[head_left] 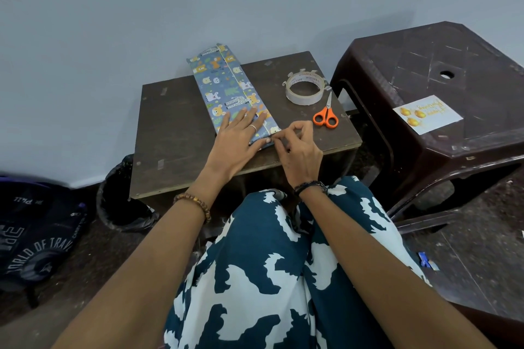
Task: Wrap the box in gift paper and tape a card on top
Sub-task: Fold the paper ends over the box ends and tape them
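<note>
A long flat box wrapped in blue gift paper (224,82) with cartoon animals lies lengthwise on a small dark wooden table (175,133). My left hand (241,136) presses flat on the near end of the paper, fingers spread. My right hand (295,144) pinches the paper's near right corner edge between thumb and fingers; whether a tape piece is in the pinch is too small to tell. A roll of clear tape (304,88) with cut pieces stuck on its rim sits right of the box. The white card (426,117) with gold ornaments lies on the plastic stool.
Orange-handled scissors (326,115) lie on the table just beyond my right hand. A dark brown plastic stool (442,71) stands to the right. A black-lined bin (122,198) and a dark bag (37,238) sit on the floor at left. My patterned lap fills the foreground.
</note>
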### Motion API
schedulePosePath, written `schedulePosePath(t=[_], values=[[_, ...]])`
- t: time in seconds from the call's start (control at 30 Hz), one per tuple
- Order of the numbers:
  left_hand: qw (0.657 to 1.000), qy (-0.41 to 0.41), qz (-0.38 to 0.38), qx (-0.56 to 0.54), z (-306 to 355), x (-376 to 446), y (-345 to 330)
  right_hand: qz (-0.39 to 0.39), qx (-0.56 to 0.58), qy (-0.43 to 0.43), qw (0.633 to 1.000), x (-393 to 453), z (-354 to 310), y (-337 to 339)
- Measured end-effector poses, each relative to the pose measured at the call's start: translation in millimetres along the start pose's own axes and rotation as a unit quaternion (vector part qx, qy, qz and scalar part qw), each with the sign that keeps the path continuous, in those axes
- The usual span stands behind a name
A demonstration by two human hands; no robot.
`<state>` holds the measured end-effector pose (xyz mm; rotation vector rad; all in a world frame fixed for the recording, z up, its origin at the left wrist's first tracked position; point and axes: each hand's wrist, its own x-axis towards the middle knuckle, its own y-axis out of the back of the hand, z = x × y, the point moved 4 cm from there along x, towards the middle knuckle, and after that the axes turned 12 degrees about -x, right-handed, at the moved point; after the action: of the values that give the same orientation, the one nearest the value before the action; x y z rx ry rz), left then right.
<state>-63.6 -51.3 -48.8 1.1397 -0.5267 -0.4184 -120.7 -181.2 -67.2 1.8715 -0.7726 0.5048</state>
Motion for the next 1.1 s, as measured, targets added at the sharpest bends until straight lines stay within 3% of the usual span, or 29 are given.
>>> schedulePosePath(t=[0.37,0.47,0.73,1.1], values=[[1.000,0.005,-0.005,0.010,2.1,0.0,1.5,0.012,0.007,0.014,1.000,-0.5,0.4,0.6],[1.000,0.007,-0.008,0.023,1.1,0.7,0.2,0.006,0.055,-0.026,0.998,2.3,2.4,2.9],[1.000,0.020,0.010,0.018,1.2,2.8,-3.0,-0.100,0.096,-0.008,0.990,17.2,9.6,4.5],[0.999,0.022,0.028,0.004,2.8,2.5,-4.0,-0.159,0.141,-0.020,0.977,22.0,14.6,5.4]])
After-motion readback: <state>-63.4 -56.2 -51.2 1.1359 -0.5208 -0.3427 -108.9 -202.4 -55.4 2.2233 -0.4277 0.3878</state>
